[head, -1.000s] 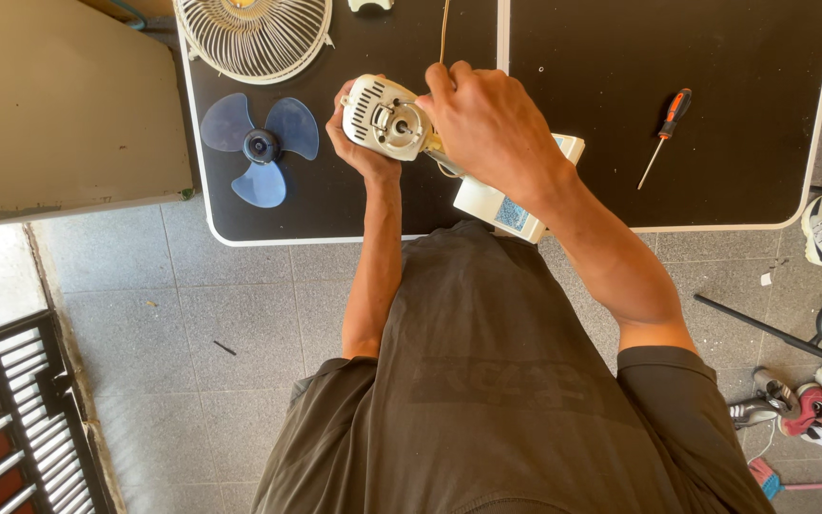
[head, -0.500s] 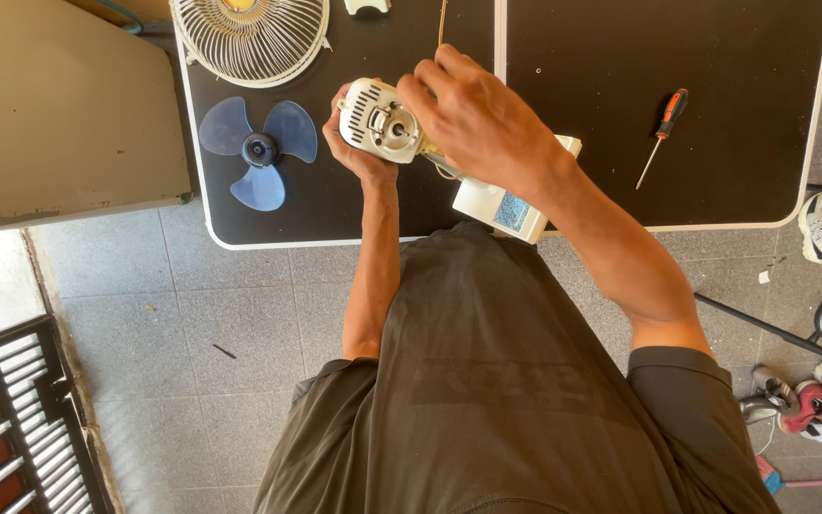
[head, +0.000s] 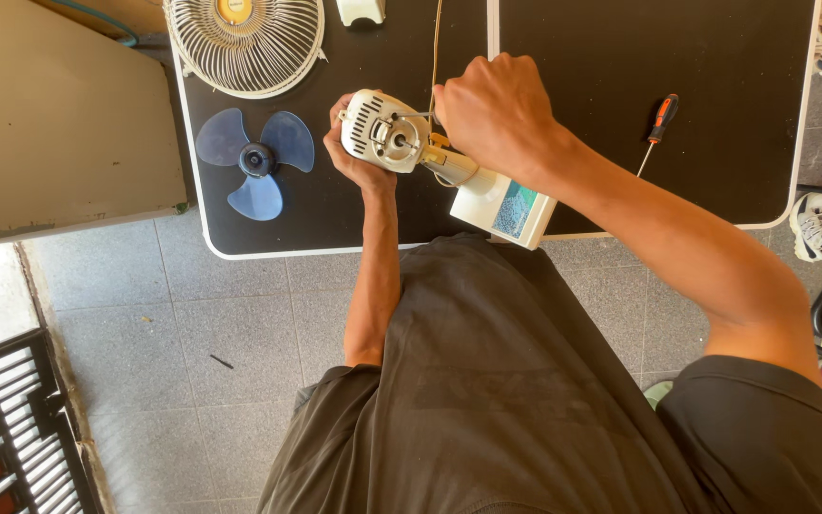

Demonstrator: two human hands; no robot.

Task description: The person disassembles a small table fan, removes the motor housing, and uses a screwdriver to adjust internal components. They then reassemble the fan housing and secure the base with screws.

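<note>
My left hand [head: 359, 162] cupped the white fan motor housing [head: 387, 130] from below, fingers wrapped round it, just above the black table [head: 715, 57]. My right hand [head: 497, 109] was a closed fist at its back; couldn't tell what it pinched. Blue blade [head: 254, 162] & grille [head: 244, 43] lay to the left, screwdriver [head: 656, 128] to the right.

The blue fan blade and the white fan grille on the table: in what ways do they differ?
The blue fan blade is translucent blue with three broad lobes and a dark hub; the white fan grille is a round cage of thin white wires with a yellow centre. The blade shows whole; the top edge of the picture cuts the grille. Both lie flat on the black table, untouched.
</note>
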